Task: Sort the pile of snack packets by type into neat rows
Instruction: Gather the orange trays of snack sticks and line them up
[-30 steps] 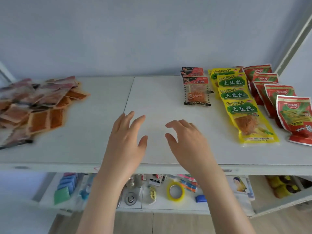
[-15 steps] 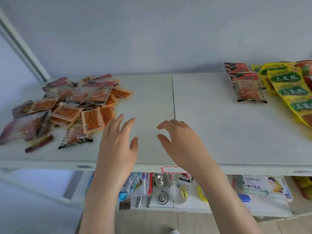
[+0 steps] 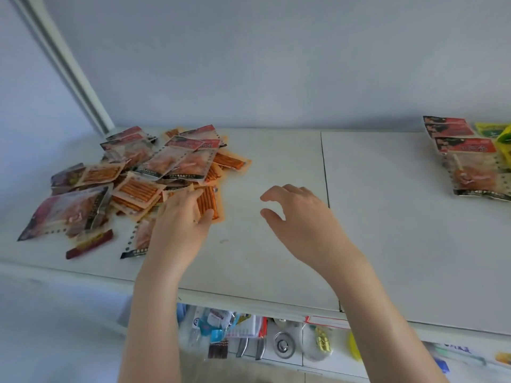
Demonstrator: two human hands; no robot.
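A loose pile of snack packets (image 3: 143,172) lies on the left of the white shelf (image 3: 276,244), mixing small orange stick packets with larger clear packets that have dark red headers. My left hand (image 3: 179,219) rests flat with straight fingers on an orange stick packet (image 3: 208,201) at the pile's right edge. My right hand (image 3: 298,217) hovers over bare shelf to the right of the pile, fingers loosely curled and holding nothing. At the far right, a row of clear red-header packets (image 3: 467,158) lies stacked, with yellow packets (image 3: 500,139) cut off by the frame edge.
A dark red stick packet (image 3: 90,244) lies alone near the shelf's front edge. A seam (image 3: 326,175) divides the shelf top. A lower shelf (image 3: 276,346) holds small hardware and packaged goods. A white post (image 3: 72,67) stands at the back left.
My view has swung left, bringing the pile toward the centre and pushing the sorted rows to the right edge. My left hand has reached onto the pile's orange packet; my right hand followed leftward.
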